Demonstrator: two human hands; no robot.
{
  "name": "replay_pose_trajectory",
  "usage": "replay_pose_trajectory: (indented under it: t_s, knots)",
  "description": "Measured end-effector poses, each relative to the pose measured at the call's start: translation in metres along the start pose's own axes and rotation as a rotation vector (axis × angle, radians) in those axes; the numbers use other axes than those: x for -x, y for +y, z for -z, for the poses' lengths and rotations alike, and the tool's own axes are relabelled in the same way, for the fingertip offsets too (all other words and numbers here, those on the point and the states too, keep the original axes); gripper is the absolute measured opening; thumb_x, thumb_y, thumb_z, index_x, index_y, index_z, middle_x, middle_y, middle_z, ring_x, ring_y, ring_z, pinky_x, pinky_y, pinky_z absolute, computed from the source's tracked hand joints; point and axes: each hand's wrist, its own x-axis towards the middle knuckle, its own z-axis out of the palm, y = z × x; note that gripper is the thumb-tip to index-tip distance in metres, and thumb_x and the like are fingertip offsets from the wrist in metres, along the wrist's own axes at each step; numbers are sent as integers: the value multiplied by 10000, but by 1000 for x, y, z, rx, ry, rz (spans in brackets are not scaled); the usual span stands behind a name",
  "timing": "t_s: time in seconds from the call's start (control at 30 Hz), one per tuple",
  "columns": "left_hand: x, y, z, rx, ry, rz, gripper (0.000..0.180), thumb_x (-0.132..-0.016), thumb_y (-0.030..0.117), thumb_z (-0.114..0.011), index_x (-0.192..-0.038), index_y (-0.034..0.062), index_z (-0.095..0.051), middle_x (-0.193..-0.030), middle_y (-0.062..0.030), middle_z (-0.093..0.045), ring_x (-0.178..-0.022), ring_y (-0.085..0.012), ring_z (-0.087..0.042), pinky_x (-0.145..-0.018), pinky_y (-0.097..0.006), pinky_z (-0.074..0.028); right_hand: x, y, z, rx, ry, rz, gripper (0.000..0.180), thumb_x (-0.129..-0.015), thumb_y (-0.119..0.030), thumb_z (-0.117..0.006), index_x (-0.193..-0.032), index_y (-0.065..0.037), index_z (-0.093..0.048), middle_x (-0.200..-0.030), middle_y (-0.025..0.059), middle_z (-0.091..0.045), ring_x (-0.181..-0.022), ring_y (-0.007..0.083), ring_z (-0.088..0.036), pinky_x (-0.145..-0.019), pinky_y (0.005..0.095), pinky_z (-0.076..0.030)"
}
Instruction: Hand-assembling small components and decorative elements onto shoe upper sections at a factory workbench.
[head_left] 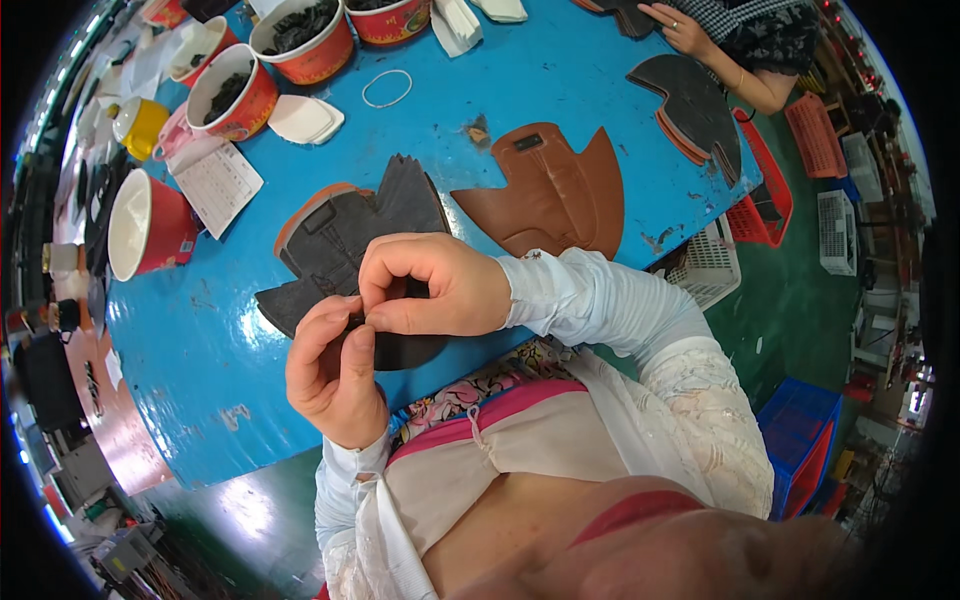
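Closest in, both hands are meeting over the bench's near edge. The left hand (335, 375) is cupping a dark piece (400, 350) from below, thumb pressed on its upper edge; the right hand (430, 285) is curling over from above, fingertips pinched down on the same edge. So both are clamped on that piece, held just above the blue bench (560, 90).

It looks thin, light and floppy, probably leather or a synthetic sheet, so it should bend rather than break. A pinch at the edge looks like the best hold, as a flat palm would likely let it slide.

Just behind the hands, a stack of dark cut pieces (350, 240) is lying fanned out, with a brown shaped piece (555, 195) beside it on the right. Nothing is standing between hands and stack.

Farther out, a red cup (145, 225) is lying on its side at the left, a paper sheet (215, 180) past it, a white lid (305, 120) and a rubber ring (387, 88) beyond. Red tubs (300, 40) of dark bits are lining the far edge. At far right, another person's hand (680, 25) is resting beside more dark pieces (695, 110).
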Motion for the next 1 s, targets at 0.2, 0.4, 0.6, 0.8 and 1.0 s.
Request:
replay_pose_trajectory:
  t_s: [0.2,0.4,0.6,0.8,1.0]
  knots:
    - [-2,9,-3,52,11,51,218,-827,-110,-608,-1018,-16,-561,-1082,-173,-589,-965,-206,-589,-837,-303,-487,1,0,2,-108,-105,-147,107,-882,-118,-622,-900,-36,-557,-858,-7,-531,-768,67,-488,-663,229,-415]
    - [-4,5,4,-113,-6,23,232,-795,-149,-609,-1002,-47,-581,-1034,-174,-633,-948,-203,-606,-825,-289,-487,-5,2,5,-50,-145,-181,123,-909,-135,-589,-971,-32,-559,-871,-21,-542,-803,52,-477,-693,222,-419]
    - [-11,-3,2,-120,-24,2,265,-793,-122,-645,-1041,-42,-598,-1010,-98,-629,-896,-128,-603,-789,-233,-484,-1,-13,16,-102,-68,-280,124,-924,-162,-574,-936,-38,-575,-806,-42,-525,-737,45,-482,-652,199,-412]
    - [-8,2,1,17,15,159,273,-821,-104,-638,-1081,-40,-584,-1011,-78,-631,-882,-102,-602,-770,-208,-492,-1,0,13,52,-26,-144,87,-902,-118,-594,-918,-37,-568,-808,-33,-528,-733,42,-486,-631,194,-415]
    - [-7,3,-2,168,40,268,257,-843,-77,-628,-1096,-38,-596,-1020,-92,-649,-885,-98,-612,-775,-203,-501,-5,0,7,506,46,309,92,-811,-48,-653,-860,-34,-577,-840,53,-573,-725,129,-547,-622,239,-453]
